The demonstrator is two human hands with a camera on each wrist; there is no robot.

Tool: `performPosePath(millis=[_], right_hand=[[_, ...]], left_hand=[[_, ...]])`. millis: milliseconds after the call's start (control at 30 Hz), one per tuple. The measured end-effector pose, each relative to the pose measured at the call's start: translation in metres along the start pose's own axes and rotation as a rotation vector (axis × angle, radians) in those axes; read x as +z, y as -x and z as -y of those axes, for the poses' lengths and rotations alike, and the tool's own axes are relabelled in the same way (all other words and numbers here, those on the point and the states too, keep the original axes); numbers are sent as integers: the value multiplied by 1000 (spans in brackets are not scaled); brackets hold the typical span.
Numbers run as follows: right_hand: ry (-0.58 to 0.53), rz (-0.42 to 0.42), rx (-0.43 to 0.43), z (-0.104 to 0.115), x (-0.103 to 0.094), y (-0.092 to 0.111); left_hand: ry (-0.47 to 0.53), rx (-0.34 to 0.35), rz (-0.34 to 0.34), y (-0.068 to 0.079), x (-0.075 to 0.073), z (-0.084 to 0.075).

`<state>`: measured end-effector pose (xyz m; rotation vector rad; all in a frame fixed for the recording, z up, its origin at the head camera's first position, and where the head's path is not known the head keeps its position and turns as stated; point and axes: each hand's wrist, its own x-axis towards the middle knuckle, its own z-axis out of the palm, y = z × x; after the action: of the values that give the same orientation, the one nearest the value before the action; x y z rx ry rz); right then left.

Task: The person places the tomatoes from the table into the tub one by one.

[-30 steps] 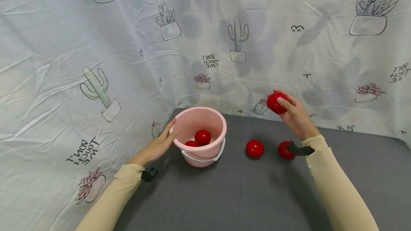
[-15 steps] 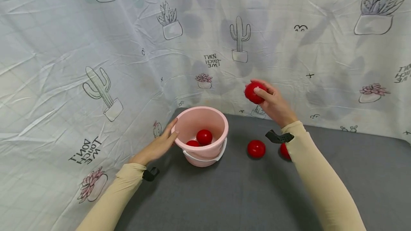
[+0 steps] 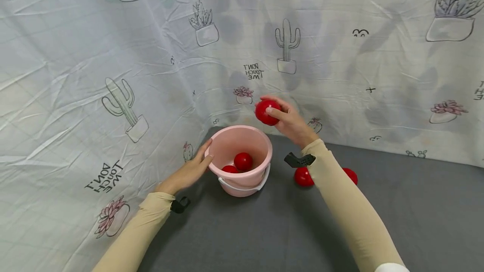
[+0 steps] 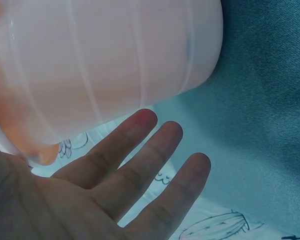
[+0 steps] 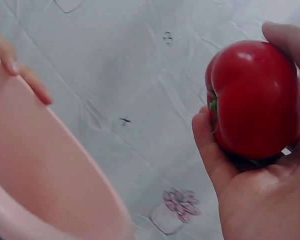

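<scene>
My right hand [image 3: 292, 121] holds a glossy red tomato [image 3: 266, 113] in the air above and just right of the pink bucket [image 3: 267, 156]. A bit of green stem shows on the tomato [image 5: 255, 100] in the right wrist view. My left hand [image 3: 189, 173] grips the bucket's left rim with thumb and forefinger, tips over the edge. Its other three fingers [image 4: 165, 160] stretch out straight and spread by the outer wall. Inside the bucket lie two red tomatoes, one tomato [image 3: 243, 161] fully visible and another tomato [image 3: 230, 169] partly behind the front rim.
Right of the bucket, one red tomato [image 3: 303, 177] rests on the grey tabletop [image 3: 257, 234], and a second tomato [image 3: 351, 175] is half hidden by my right forearm. A white handle [image 3: 245, 189] hangs at the bucket's front. Cactus-printed cloth [image 3: 321, 74] closes off the back and left.
My right hand has carried its tomato leftward from over the right of the table to beside the bucket's opening. My left hand keeps its place on the rim.
</scene>
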<state>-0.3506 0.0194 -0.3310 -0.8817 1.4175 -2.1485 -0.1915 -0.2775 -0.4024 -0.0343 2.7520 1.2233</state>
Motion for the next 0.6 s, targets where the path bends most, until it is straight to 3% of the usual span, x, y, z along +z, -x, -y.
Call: performPosePath(millis=[333, 600], right_hand=[[54, 72, 95, -31, 20, -19], [204, 79, 145, -50, 26, -31]], left_hand=[[11, 22, 19, -1, -1, 1], [25, 32, 28, -1, -2, 2]])
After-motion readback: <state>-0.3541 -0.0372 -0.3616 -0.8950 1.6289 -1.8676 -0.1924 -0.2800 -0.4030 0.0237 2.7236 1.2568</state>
